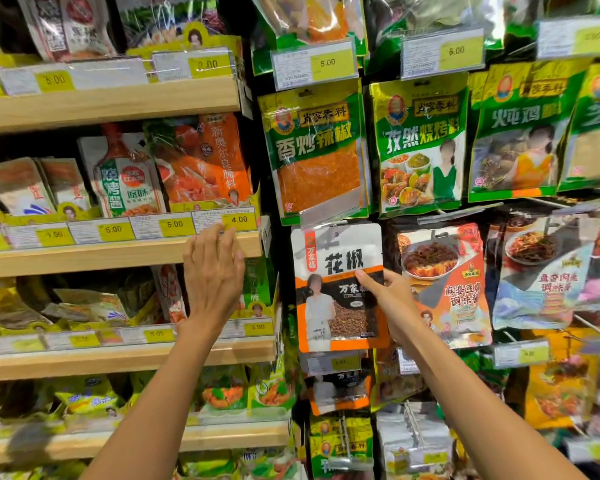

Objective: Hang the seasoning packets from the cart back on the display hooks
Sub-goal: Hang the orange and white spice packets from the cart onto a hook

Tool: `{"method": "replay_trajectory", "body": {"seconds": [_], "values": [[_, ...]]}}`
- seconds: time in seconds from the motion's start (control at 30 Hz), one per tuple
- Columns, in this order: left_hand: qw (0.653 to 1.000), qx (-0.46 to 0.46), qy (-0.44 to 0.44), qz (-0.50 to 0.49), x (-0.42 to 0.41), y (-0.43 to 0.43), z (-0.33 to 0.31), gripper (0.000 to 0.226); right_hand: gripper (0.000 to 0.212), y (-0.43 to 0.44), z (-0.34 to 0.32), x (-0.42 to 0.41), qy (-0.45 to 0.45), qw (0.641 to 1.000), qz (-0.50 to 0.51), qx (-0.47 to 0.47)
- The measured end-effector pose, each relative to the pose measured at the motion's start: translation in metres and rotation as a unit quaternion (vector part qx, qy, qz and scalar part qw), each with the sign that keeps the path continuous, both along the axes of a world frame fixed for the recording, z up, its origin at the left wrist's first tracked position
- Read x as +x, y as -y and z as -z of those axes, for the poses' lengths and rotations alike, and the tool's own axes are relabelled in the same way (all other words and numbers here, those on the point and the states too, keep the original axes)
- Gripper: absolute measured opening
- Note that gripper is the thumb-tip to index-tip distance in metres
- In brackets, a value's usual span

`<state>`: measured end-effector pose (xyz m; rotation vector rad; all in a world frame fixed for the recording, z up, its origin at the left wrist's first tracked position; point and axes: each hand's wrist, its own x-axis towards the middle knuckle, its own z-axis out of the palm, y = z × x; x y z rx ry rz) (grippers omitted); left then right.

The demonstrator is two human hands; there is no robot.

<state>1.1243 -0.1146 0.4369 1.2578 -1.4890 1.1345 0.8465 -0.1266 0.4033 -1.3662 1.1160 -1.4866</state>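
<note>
Your view is bright and evenly lit from overhead. Glare streaks the glossy green packets (317, 150) and price tags (314, 65). Edges bow and smear, worst at the lower right; the centre stays sharp.

Both bare forearms extend forward and upward from the lower edge of view. Left hand (212, 271), toward 10 o'clock, is raised with back facing the wearer, fingers (219, 233) loosely spread and empty. Right hand (392, 299), toward 2 o'clock, is closed in a pinch, thumb (368, 280) on top.
</note>
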Motion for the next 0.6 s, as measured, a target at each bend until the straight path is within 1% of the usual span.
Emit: {"method": "replay_trajectory", "body": {"seconds": [0.13,0.37,0.47,0.6], "values": [[1.0,0.0,-0.005,-0.01,-0.001,0.003,0.001,0.031,0.023,0.006,-0.001,0.004,0.015,1.0,0.004,0.019],[1.0,0.003,0.001,-0.008,0.001,0.001,0.002,0.037,0.024,0.025,-0.002,0.015,0.015,0.998,0.05,0.044],[1.0,0.009,0.004,-0.008,0.001,0.0,0.001,0.037,0.025,0.037,-0.005,0.021,0.0,0.996,0.078,0.051],[1.0,0.013,0.008,-0.013,0.001,-0.001,0.001,0.038,0.016,0.051,-0.007,0.028,-0.036,0.989,0.131,0.058]]}}
